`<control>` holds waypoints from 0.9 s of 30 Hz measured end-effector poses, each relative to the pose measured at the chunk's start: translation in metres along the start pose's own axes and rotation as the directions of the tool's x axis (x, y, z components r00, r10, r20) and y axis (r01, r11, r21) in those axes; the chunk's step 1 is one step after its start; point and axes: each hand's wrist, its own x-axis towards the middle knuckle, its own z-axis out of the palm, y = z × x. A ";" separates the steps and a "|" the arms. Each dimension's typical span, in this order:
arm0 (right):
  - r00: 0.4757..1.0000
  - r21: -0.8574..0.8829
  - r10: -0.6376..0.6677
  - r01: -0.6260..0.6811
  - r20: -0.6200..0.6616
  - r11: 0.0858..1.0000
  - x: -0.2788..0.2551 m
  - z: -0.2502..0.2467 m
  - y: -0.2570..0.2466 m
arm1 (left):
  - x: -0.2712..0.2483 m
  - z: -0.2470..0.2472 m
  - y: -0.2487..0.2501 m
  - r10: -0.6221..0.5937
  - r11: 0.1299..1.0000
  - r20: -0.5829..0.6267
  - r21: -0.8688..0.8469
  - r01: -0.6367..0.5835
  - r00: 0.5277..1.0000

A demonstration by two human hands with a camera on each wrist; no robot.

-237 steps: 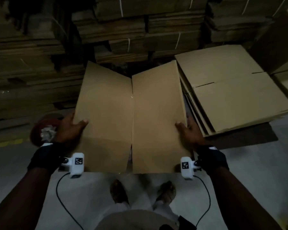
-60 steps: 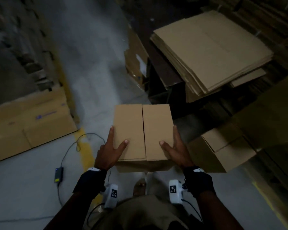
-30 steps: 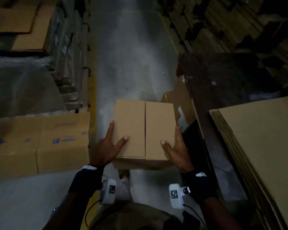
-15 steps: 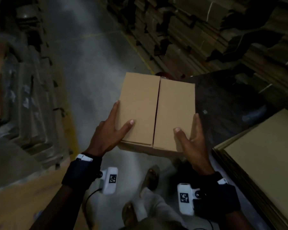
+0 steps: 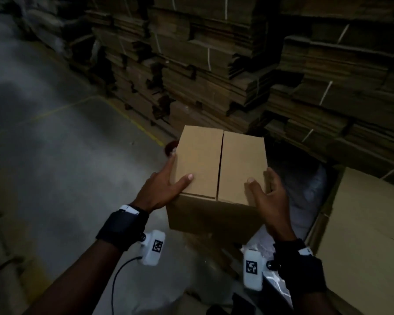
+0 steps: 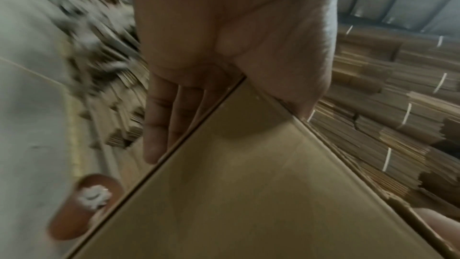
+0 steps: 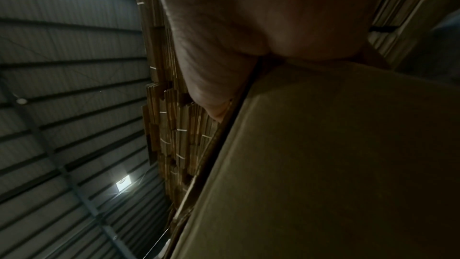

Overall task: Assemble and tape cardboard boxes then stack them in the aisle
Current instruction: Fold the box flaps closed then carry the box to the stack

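Observation:
A brown cardboard box [image 5: 218, 164] with its two top flaps folded shut is held in the air in front of me. My left hand [image 5: 164, 189] grips its left side, thumb lying on the top flap and fingers flat along the wall. My right hand [image 5: 266, 196] grips the right side the same way. The left wrist view shows the left hand [image 6: 224, 36] straddling the top edge of the box [image 6: 248, 194]. In the right wrist view the right hand [image 7: 261, 17] sits over the box [image 7: 336, 164]. A brown tape roll [image 5: 170, 147] shows just past the box's far left corner.
Tall stacks of strapped flat cardboard [image 5: 237, 64] fill the space behind the box. A pile of flat sheets [image 5: 369, 235] lies at the right, with clear plastic wrap [image 5: 309, 189] beside it. Grey concrete floor with a yellow line [image 5: 137, 123] stretches to the left.
I have turned from facing along the aisle to the cardboard stacks, carrying the box with me. Both hands keep the same hold on its sides. The tape roll has come into view.

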 end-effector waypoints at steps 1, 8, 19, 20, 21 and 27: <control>1.000 0.002 0.013 -0.013 -0.007 1.000 0.012 0.006 -0.002 | 0.020 -0.005 0.004 0.026 1.000 0.020 -0.002 -0.026 0.999; 0.989 -0.072 0.041 -0.051 -0.140 0.996 0.083 0.038 -0.017 | 0.158 -0.011 0.017 0.138 0.988 0.160 -0.094 -0.124 0.978; 0.968 -0.309 0.120 -0.186 -0.220 0.933 0.145 0.053 -0.037 | 0.309 0.002 0.039 0.336 0.941 0.552 -0.236 -0.244 0.763; 0.970 -0.357 0.123 -0.192 -0.207 0.914 0.145 0.052 -0.039 | 0.315 0.003 0.039 0.346 0.938 0.569 -0.233 -0.257 0.746; 0.972 -0.392 0.122 -0.194 -0.201 0.899 0.147 0.050 -0.036 | 0.319 0.005 0.039 0.357 0.934 0.574 -0.226 -0.276 0.737; 0.962 -0.411 0.060 -0.171 -0.268 0.895 0.151 0.054 -0.029 | 0.331 0.013 0.039 0.390 0.921 0.527 -0.240 -0.308 0.755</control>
